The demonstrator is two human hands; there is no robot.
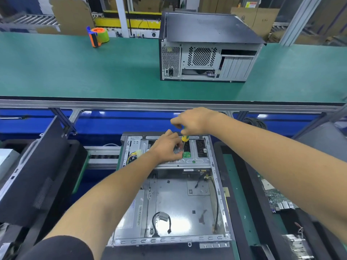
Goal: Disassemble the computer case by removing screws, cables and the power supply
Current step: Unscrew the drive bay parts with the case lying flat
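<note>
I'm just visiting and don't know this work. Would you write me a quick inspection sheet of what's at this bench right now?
Surface: green conveyor mat, behind the work spot.
Job's things: open grey metal computer case, lying flat; yellow-and-green-handled screwdriver, upright over its far end.
Clutter: orange tape dispenser; second black-topped computer case; green circuit board.
Hands: right hand grips the screwdriver; left hand rests on the case bracket, its fingers hidden.
Cables: loose black cable on the case floor; yellow-and-black wire bundle.
Surroundings: cardboard boxes, roller conveyor.
</note>
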